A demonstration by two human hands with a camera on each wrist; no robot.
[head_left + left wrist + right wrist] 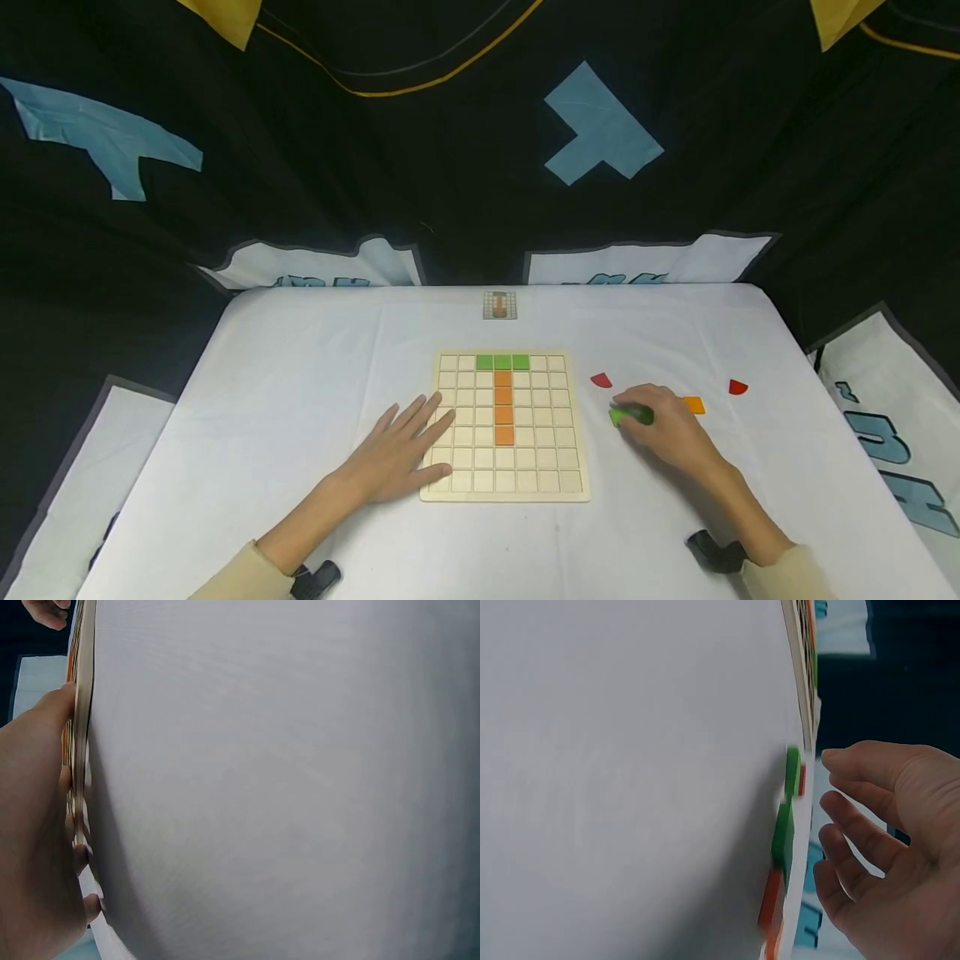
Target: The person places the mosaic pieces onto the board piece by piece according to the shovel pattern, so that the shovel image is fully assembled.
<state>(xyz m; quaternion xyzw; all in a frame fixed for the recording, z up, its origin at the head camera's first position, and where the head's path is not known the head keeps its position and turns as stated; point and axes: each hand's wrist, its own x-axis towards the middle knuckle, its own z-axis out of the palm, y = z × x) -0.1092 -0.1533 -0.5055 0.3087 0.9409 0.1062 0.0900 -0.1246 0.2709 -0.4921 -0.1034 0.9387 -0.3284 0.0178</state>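
Note:
A pale wooden grid board lies on the table. Green squares form a short row at its top, and orange squares run down from there in a column. My left hand rests on the board's left edge, fingers spread; the left wrist view shows its thumb against the rim. To the right of the board, my right hand hovers over green pieces. The right wrist view shows its fingers loosely bent and apart from the green pieces, holding nothing.
Red quarter-round pieces lie beyond the right hand, with an orange piece beside it. A small pattern card lies at the table's far edge. Black wrist devices sit at both wrists. Dark patterned cloth hangs behind.

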